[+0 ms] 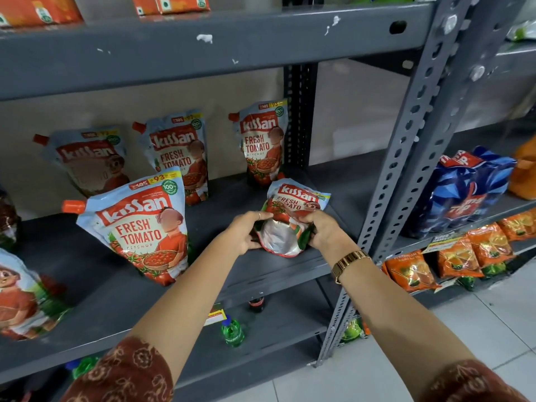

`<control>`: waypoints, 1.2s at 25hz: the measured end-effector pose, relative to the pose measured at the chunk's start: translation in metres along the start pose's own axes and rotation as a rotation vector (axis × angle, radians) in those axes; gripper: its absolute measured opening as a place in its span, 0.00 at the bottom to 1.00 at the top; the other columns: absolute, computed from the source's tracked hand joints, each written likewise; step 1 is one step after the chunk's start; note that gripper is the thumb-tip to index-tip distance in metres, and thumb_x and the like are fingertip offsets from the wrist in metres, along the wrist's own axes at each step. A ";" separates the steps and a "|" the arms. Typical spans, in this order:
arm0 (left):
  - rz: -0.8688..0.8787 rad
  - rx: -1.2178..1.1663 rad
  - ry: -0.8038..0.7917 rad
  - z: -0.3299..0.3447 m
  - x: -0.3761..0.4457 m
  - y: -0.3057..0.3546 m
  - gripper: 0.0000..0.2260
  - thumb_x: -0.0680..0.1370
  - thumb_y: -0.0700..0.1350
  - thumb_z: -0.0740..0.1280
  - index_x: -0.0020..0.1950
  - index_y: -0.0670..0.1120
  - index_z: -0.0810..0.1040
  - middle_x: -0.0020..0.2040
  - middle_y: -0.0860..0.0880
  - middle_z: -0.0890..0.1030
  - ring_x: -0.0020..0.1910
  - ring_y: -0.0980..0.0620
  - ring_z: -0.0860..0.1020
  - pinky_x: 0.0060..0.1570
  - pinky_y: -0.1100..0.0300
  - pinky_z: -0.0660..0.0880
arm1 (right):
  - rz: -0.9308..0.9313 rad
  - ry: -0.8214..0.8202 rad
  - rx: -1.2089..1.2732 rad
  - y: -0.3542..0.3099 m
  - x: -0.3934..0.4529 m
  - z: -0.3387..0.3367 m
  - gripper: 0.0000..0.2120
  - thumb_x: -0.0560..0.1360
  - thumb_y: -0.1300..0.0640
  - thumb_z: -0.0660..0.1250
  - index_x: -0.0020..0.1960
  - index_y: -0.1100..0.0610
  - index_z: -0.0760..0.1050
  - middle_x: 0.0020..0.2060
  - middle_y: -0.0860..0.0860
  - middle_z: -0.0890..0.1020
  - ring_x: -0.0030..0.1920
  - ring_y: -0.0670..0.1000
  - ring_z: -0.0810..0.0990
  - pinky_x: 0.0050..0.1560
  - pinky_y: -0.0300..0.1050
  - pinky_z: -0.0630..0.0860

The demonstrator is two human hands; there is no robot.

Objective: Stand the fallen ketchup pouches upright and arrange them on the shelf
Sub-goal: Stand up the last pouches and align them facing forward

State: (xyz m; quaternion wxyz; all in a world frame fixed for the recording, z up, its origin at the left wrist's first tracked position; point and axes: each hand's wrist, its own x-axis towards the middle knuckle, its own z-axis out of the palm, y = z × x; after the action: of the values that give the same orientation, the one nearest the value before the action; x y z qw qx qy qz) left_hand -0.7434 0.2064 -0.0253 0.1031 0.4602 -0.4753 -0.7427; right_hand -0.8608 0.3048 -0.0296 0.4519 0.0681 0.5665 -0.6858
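Observation:
Both my hands grip one ketchup pouch near the front right of the grey shelf. It is tilted back, with its silver bottom gusset facing me. My left hand holds its left lower edge and my right hand holds its right lower edge. Three pouches stand along the back: one leaning at the left, one in the middle, one by the rear post. A larger-looking pouch stands closer to the front. Another pouch shows at the far left edge.
A perforated grey upright stands just right of my hands. Blue snack bags and orange packets fill the neighbouring rack. Green bottles stand on the shelf below. Orange boxes sit on the shelf above.

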 end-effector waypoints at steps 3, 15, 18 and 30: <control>0.079 -0.007 -0.032 0.007 -0.004 -0.001 0.11 0.70 0.37 0.69 0.52 0.40 0.77 0.54 0.41 0.79 0.50 0.43 0.79 0.47 0.48 0.77 | -0.057 -0.006 -0.051 -0.004 -0.003 0.000 0.15 0.75 0.74 0.53 0.56 0.68 0.74 0.63 0.63 0.75 0.64 0.61 0.74 0.64 0.53 0.71; 0.490 -0.111 0.108 0.032 0.002 -0.012 0.26 0.65 0.19 0.62 0.56 0.43 0.74 0.52 0.47 0.78 0.52 0.50 0.77 0.46 0.58 0.77 | -0.475 -0.058 -0.044 -0.009 -0.015 -0.011 0.22 0.71 0.78 0.57 0.52 0.54 0.75 0.56 0.54 0.80 0.45 0.48 0.79 0.36 0.38 0.78; 0.520 -0.050 0.133 0.036 0.003 -0.016 0.23 0.65 0.20 0.63 0.46 0.47 0.73 0.45 0.51 0.78 0.48 0.53 0.76 0.40 0.63 0.76 | -0.448 -0.016 -0.019 0.003 -0.009 -0.017 0.21 0.73 0.74 0.57 0.58 0.53 0.73 0.53 0.53 0.80 0.39 0.51 0.78 0.22 0.37 0.73; 0.203 -0.213 -0.018 0.052 -0.010 -0.034 0.24 0.79 0.56 0.51 0.72 0.47 0.62 0.74 0.47 0.64 0.73 0.49 0.60 0.71 0.54 0.56 | -0.309 -0.073 0.049 0.017 0.002 -0.026 0.23 0.80 0.44 0.46 0.59 0.53 0.74 0.58 0.52 0.79 0.46 0.40 0.76 0.51 0.42 0.77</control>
State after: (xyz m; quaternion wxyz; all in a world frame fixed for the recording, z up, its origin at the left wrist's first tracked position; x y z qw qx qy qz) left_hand -0.7688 0.2621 -0.0403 0.2217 0.3894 -0.4387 -0.7790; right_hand -0.8617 0.3263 -0.0521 0.3595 -0.0336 0.5367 -0.7626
